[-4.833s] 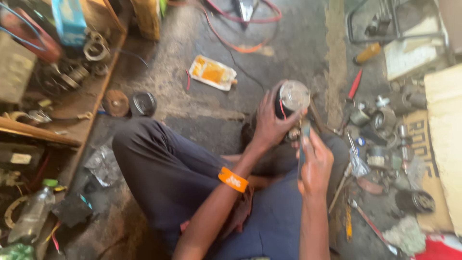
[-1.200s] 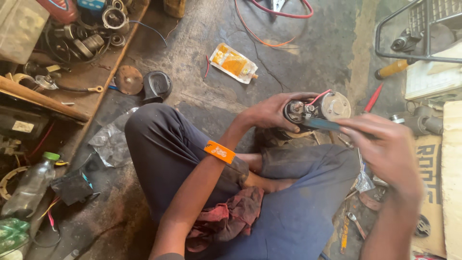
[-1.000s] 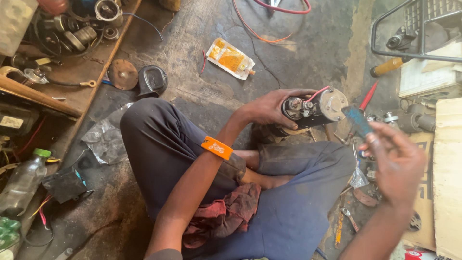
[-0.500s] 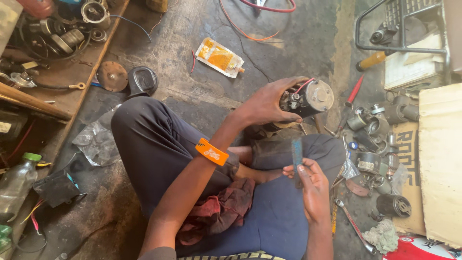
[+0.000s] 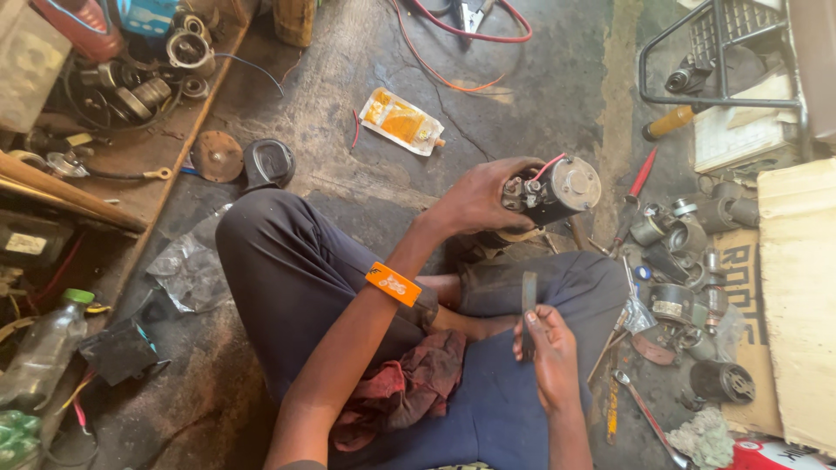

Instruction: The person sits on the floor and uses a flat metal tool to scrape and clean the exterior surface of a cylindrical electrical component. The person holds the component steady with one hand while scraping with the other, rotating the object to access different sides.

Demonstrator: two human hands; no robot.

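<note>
I sit cross-legged on a concrete floor. My left hand (image 5: 475, 198), with an orange band on the forearm, grips a dark cylindrical electric motor (image 5: 557, 190) that has a silver end cap and a red wire, held above my knees. My right hand (image 5: 547, 352) is lower, over my lap, pinching a thin flat dark metal strip (image 5: 529, 298) that points upward. The strip is apart from the motor. A red rag (image 5: 409, 392) lies on my lap.
Several metal motor parts (image 5: 688, 252) and a red-handled screwdriver (image 5: 634, 191) lie at the right, beside cardboard (image 5: 797, 305). An orange sachet (image 5: 401, 122), a round disc (image 5: 218, 155) and a black cap (image 5: 267, 163) lie ahead. A cluttered wooden shelf (image 5: 104, 113) stands left, a plastic bottle (image 5: 43, 348) below.
My right hand drew back from the motor, swung out right with the strip, then came down over my lap. My left hand kept hold of the motor, turning its end cap rightward.
</note>
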